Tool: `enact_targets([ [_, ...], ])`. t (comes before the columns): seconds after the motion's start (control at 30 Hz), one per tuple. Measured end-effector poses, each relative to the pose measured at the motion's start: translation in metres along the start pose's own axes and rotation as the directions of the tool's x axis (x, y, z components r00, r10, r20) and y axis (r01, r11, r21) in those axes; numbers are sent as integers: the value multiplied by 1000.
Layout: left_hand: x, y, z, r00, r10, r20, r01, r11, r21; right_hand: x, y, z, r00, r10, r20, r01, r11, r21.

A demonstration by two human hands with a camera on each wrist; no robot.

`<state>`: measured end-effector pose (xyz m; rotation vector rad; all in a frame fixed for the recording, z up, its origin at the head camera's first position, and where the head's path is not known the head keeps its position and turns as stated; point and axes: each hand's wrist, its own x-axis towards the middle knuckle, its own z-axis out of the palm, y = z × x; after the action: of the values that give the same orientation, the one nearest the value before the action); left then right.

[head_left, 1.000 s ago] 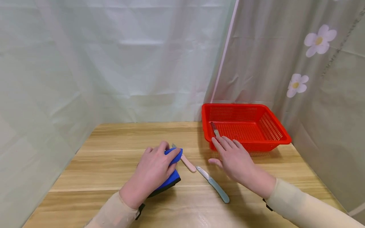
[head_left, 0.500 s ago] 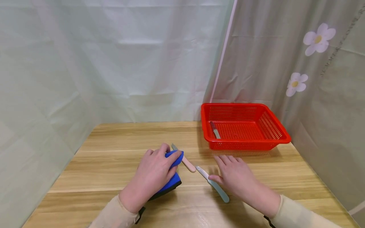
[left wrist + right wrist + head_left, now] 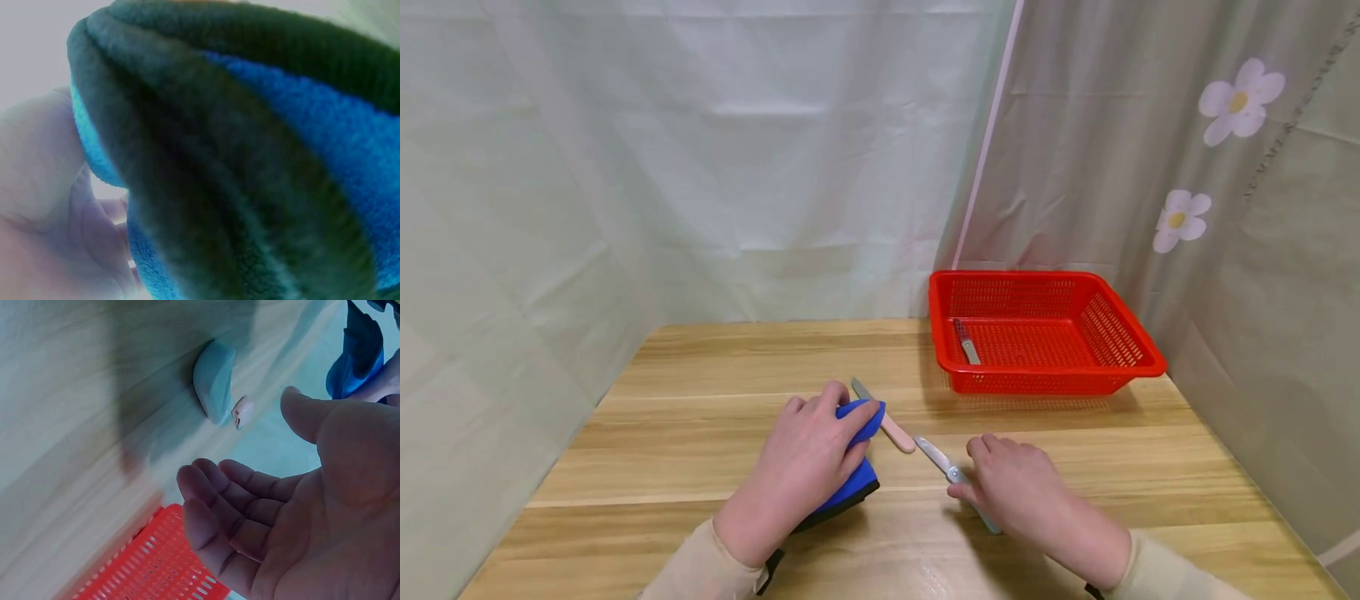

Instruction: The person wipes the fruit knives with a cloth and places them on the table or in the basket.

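Note:
My left hand (image 3: 805, 458) grips a blue cloth with black edging (image 3: 852, 483), its folds filling much of the left wrist view. Just beyond the cloth lies a pink-handled knife (image 3: 896, 433) on the table. Another knife, with a grey-green handle (image 3: 934, 452), lies to the right, blade pointing away and left. Over that handle hovers my right hand (image 3: 1018, 487), which partly hides it in the head view. In the right wrist view, the thumb and loosely bent fingers (image 3: 206, 487) stand apart with nothing between them, and the green handle (image 3: 214, 381) shows beyond.
A red plastic basket (image 3: 1037, 383) stands at the table's back right. A light-handled knife (image 3: 967, 343) lies inside it on the left. Pale curtains (image 3: 805, 167) hang close behind the wooden table (image 3: 700, 417) and along both sides.
My right hand has drawn back from the front of the basket toward the green-handled knife and lowered over its handle, fingers bending more. The left hand with the cloth has barely moved.

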<state>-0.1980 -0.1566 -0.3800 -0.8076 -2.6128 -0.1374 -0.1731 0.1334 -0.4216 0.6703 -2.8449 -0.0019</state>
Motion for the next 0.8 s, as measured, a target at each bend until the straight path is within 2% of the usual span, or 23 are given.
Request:
enact_targets([
  [0.3,-2,2,3,1000,4,-7,-4,1000,-4,-1,-3,6,995,46,84,-51,997,50],
  [0.6,-2,4,4,1000,-12,19,13,1000,-16,-2,-1,11,991,64,118,-78,990,118],
  [0.8,-1,5,5,999,-21,24,21,999,-32,-3,2,14,995,32,96,-44,991,124],
])
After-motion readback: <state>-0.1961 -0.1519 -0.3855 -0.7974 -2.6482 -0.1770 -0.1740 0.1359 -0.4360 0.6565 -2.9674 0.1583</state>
